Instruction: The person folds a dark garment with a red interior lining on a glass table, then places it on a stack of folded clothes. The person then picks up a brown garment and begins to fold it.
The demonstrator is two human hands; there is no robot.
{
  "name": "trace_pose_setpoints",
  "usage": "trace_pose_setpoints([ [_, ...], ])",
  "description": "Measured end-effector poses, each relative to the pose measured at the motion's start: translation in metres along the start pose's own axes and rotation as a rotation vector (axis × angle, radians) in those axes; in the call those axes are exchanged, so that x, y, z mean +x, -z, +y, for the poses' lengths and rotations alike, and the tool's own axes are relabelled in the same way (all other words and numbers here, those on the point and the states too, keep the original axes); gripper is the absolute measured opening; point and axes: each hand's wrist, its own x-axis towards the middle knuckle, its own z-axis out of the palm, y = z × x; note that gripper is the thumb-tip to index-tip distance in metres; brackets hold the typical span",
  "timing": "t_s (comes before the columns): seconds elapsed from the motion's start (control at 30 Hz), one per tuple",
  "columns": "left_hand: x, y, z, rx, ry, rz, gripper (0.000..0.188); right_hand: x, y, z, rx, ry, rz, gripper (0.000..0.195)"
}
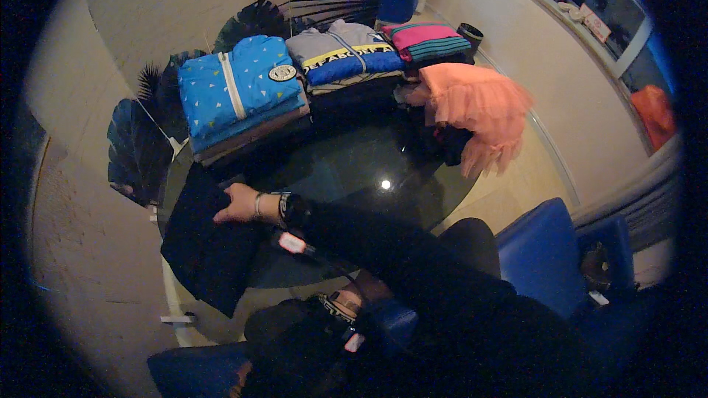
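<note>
A dark, nearly black piece of clothing [204, 249] lies across the left of the oval glass table [354, 166] and hangs past its front edge. My right hand [240, 204] reaches left and rests on this cloth, thumb and fingers apart. Beneath my right arm, near the table's front edge, is my left hand [371, 284]; its fingers are hidden. Both wrists wear bands, and a small white tag-like piece shows by each sleeve. Beyond my right hand sits a folded blue zip jacket [238, 80] with small triangles, on top of other folded clothes.
Further along stand a folded grey-and-blue zip top [345, 50] bearing letters and pink-and-green striped clothing [426, 41]. A peach tulle garment [475, 105] droops over the table's right edge. Blue chairs [542, 257] stand at right; dark leaf decorations [138, 149] line the wall.
</note>
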Motion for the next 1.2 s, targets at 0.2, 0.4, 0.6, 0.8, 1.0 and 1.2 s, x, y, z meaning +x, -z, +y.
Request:
trace_pose_setpoints([
  [0.2,-0.008,-0.008,-0.001,0.002,-0.034,-0.030,0.036,-0.112,0.092,-0.049,-0.011,0.214,-0.033,0.057],
  [0.4,-0.007,-0.026,-0.044,-0.639,0.042,0.079,0.044,-0.224,0.234,-0.059,0.108,0.090,0.150,0.043],
  [0.6,-0.001,-0.002,-0.003,0.063,0.297,-0.026,0.052,-0.324,0.373,-0.087,0.035,-0.014,0.506,0.043],
  [0.8,0.000,-0.010,-0.037,0.093,0.435,-0.219,0.056,-0.396,0.509,-0.080,0.017,0.045,0.743,0.039],
  [1.0,0.004,-0.012,-0.038,0.042,0.542,-0.291,0.061,-0.427,0.587,0.018,0.138,-0.204,0.803,0.045],
  [1.2,0.010,-0.017,-0.037,-0.059,0.661,-0.338,0.063,-0.401,0.557,0.153,0.000,-0.667,0.677,0.060],
])
